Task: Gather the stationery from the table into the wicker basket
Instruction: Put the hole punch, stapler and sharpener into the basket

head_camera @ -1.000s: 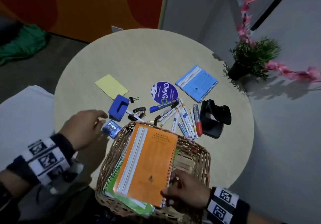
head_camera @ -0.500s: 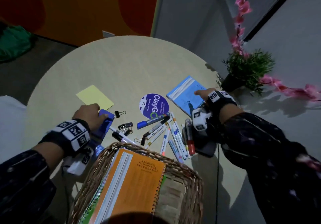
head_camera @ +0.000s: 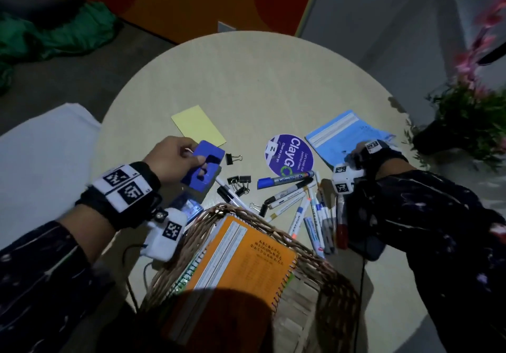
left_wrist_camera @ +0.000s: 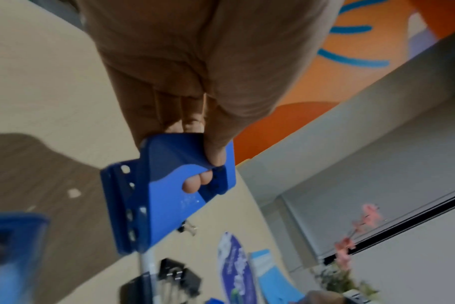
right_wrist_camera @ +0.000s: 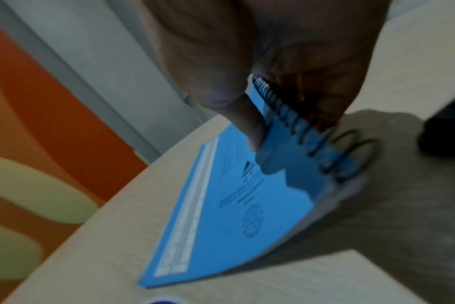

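Note:
My left hand [head_camera: 175, 158] grips a blue hole punch [head_camera: 204, 169] [left_wrist_camera: 169, 193] and holds it tilted just above the round table [head_camera: 246, 84]; thumb on top, fingers underneath. My right hand [head_camera: 364, 155] pinches the spiral edge of a light blue notebook [head_camera: 342, 139] [right_wrist_camera: 234, 205], lifting that edge while the far edge rests on the table. The wicker basket [head_camera: 328, 276] stands at the near edge and holds an orange notebook [head_camera: 241, 265] over a green one. Markers and pens [head_camera: 304, 210], binder clips [head_camera: 239, 183], a yellow notepad [head_camera: 198, 125] and a purple round sticker [head_camera: 289, 154] lie between.
A potted plant with pink flowers [head_camera: 471, 106] stands just right of the table beside my right arm. A small blue packet [head_camera: 189, 207] lies left of the basket. A black object [head_camera: 367, 246] lies under my right forearm. The far half of the table holds nothing.
The left hand has lifted the blue hole punch off the table. The right hand went from the basket to the blue notebook and raised its spiral edge.

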Tool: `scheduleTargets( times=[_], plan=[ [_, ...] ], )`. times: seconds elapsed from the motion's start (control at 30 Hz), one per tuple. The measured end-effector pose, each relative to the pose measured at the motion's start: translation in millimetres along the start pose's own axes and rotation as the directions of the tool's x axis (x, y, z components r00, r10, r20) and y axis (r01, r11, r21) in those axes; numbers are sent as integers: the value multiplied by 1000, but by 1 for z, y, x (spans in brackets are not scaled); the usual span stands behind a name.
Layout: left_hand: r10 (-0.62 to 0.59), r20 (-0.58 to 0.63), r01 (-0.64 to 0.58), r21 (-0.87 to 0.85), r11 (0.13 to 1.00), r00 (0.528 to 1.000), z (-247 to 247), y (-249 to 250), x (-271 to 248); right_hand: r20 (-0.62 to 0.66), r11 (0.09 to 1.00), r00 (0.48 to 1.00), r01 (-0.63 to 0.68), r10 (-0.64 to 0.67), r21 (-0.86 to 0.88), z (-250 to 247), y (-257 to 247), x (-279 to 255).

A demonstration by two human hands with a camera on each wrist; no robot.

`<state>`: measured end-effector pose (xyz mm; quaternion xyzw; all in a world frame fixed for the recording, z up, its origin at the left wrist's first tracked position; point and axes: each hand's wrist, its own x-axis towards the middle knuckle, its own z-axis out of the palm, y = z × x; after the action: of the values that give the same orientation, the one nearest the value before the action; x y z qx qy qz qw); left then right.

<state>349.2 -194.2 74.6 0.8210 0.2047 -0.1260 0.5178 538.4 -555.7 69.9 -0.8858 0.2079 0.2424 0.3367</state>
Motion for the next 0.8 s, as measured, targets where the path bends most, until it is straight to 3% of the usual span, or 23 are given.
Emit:
scheduleTargets(
  times=[0.03,0.07,0.13,0.2,0.27,0.4,0.57,0.67,0.73,0.8],
  plan=[
    [33,16,-32,-65,997,999,-6,3,-10,-56,999,998,38,-40,-37,-2,-7,-6],
    [62,30,-58,-117,991,998,-11,5,-20,-51,999,999,4,-2,33,-7,-17,-18],
    [120,52,-107,-204,973,991,-21,11,-45,-138,981,978,136,-155,-140,-22,-21,-22],
    [156,25,-143,-272,951,987,-31,11,-67,-204,950,971,179,-128,256,-28,-27,-59],
    [190,-22,-187,-304,934,982,-40,5,-88,-254,845,958,241,-130,477,-21,-10,-105],
    [212,-100,-235,-378,896,972,-49,-12,-116,41,767,974,149,-223,624,41,40,-213],
    [273,-73,-281,-329,901,959,-48,-12,-131,265,862,952,-4,-151,506,121,99,-278],
    [347,26,-332,-235,913,937,-36,12,-138,413,917,902,-52,-127,395,144,121,-297],
    [434,120,-410,-179,894,893,-24,36,-142,440,963,887,18,-139,268,146,132,-309],
    [513,244,-515,-62,855,823,-6,64,-146,349,983,919,174,-186,65,131,136,-316]
  ],
)
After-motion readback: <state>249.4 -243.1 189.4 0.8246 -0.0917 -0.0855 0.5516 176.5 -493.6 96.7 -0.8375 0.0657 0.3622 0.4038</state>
